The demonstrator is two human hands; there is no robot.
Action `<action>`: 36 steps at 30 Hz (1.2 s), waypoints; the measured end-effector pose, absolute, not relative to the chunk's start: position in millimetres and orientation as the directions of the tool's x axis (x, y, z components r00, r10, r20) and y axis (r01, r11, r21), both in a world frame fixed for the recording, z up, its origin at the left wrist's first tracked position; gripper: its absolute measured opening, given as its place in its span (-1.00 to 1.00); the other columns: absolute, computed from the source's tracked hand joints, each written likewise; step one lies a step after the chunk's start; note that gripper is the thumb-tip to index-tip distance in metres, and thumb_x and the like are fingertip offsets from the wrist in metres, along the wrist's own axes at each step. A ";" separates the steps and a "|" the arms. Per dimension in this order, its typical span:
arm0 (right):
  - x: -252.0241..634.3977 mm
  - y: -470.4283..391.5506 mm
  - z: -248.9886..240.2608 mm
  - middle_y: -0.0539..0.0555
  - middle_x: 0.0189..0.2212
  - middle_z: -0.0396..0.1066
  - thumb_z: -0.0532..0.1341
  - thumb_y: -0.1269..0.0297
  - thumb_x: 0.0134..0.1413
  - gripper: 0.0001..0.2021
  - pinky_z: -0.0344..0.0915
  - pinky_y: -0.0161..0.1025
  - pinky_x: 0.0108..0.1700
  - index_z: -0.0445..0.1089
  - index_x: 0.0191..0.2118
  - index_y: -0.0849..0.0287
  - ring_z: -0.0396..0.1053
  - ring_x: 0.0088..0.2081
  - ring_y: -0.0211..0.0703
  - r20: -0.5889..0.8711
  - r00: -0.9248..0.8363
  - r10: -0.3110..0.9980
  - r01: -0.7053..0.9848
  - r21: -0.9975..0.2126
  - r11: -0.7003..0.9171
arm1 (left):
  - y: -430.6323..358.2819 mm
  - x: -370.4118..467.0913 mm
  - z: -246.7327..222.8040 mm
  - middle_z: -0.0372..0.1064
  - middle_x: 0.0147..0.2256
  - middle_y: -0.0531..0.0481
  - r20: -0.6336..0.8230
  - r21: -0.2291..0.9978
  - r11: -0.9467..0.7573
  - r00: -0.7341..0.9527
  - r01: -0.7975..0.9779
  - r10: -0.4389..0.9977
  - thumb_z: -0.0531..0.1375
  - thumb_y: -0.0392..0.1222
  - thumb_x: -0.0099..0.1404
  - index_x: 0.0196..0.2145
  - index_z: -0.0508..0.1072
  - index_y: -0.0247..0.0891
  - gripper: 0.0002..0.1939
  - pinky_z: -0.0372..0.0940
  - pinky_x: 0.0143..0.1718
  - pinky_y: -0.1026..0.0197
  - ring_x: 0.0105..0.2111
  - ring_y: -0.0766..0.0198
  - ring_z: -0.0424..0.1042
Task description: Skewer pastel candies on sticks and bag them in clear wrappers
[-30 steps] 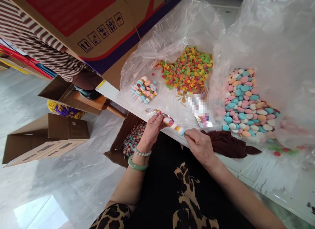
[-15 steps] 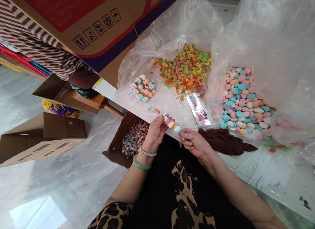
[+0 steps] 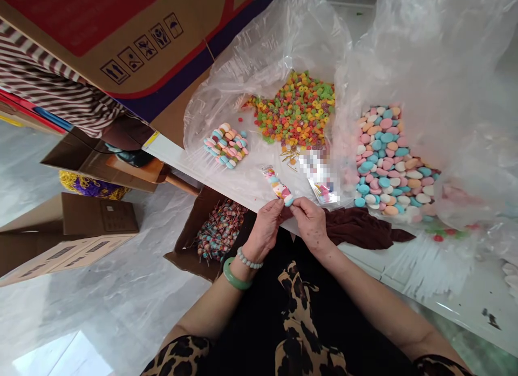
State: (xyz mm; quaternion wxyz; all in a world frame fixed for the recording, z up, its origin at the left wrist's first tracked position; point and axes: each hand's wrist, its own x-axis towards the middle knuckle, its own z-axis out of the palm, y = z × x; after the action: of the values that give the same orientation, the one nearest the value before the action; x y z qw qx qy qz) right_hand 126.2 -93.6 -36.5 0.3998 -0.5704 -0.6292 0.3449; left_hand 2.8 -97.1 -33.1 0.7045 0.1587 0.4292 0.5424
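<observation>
Between my hands is a candy skewer in a clear printed wrapper, pointing up and to the left. My left hand pinches its lower end, and my right hand grips the same end from the other side, fingertips close together. Beyond it lies a bundle of finished candy skewers with white sticks. Silver printed wrappers rest to the right, beside gold twist ties. Ring-shaped gummies and pastel oval candies spill from clear plastic bags.
A large carton stands at the upper left, near a person in a striped sleeve. A box of wrapped skewers sits below the table edge. Brown cloth and white sticks lie on the right.
My left hand has moved from the upper part of the wrapped skewer down to its lower end. My right hand now meets it there, and the skewer points more upward.
</observation>
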 end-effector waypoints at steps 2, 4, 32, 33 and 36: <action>128.1 -92.5 -35.6 -0.03 -0.49 0.39 0.12 0.26 0.10 -0.85 0.23 -0.28 -0.28 0.36 -0.45 0.09 0.31 -0.42 -0.20 0.098 -0.028 0.995 0.409 -0.907 0.101 | -95.4 -3.5 -32.5 0.51 -0.37 -0.04 -0.447 0.678 0.409 0.099 -0.611 0.889 0.43 -0.04 0.04 -0.34 0.55 -0.34 -0.67 0.35 -0.17 0.20 -0.38 0.30 0.46; 130.2 -92.4 -33.7 -0.03 -0.50 0.39 0.13 0.25 0.09 -0.85 0.23 -0.28 -0.28 0.37 -0.45 0.10 0.30 -0.43 -0.20 0.076 -0.031 0.997 0.388 -0.918 0.082 | -89.8 -15.3 -29.0 0.52 -0.34 -0.07 -0.462 0.683 0.485 0.191 -0.547 0.866 0.45 -0.14 0.00 -0.30 0.55 -0.34 -0.67 0.36 -0.14 0.18 -0.34 0.26 0.49; 125.1 -91.7 -31.5 -0.12 -0.60 0.22 0.25 0.16 -0.14 -0.84 0.04 -0.32 -0.51 0.33 -0.50 0.12 0.08 -0.58 -0.32 -0.279 -0.175 0.944 -0.007 -0.958 -0.285 | -78.6 2.2 -19.2 0.42 -0.38 0.02 -0.369 0.638 0.235 -0.023 -0.733 0.929 0.31 0.03 0.21 -0.29 0.40 -0.26 -0.69 0.36 -0.02 0.08 -0.28 0.23 0.51; 125.6 -91.8 -31.0 -0.11 -0.58 0.24 0.26 0.16 -0.14 -0.84 0.08 -0.31 -0.46 0.34 -0.50 0.12 0.12 -0.54 -0.30 -0.240 -0.160 0.957 0.028 -0.971 -0.239 | -78.8 0.9 -19.3 0.43 -0.37 0.02 -0.376 0.643 0.240 -0.026 -0.727 0.926 0.32 0.04 0.20 -0.28 0.41 -0.26 -0.68 0.35 -0.01 0.07 -0.27 0.22 0.51; 126.7 -91.2 -31.9 -0.10 -0.59 0.23 0.25 0.14 -0.10 -0.79 0.10 -0.30 -0.38 0.29 -0.56 0.12 0.16 -0.48 -0.27 -0.175 -0.068 0.982 0.155 -0.974 -0.162 | -80.0 -0.3 -18.9 0.46 -0.34 -0.03 -0.385 0.644 0.261 -0.010 -0.719 0.923 0.32 0.05 0.18 -0.25 0.42 -0.29 -0.64 0.35 0.00 0.06 -0.22 0.16 0.53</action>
State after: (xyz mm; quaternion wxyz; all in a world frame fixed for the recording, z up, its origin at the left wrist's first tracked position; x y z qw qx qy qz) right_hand 126.7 -91.2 -31.9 0.3961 -0.5558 -0.5117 0.5219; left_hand -0.3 -80.0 -18.9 0.6915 0.1302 0.3905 0.5936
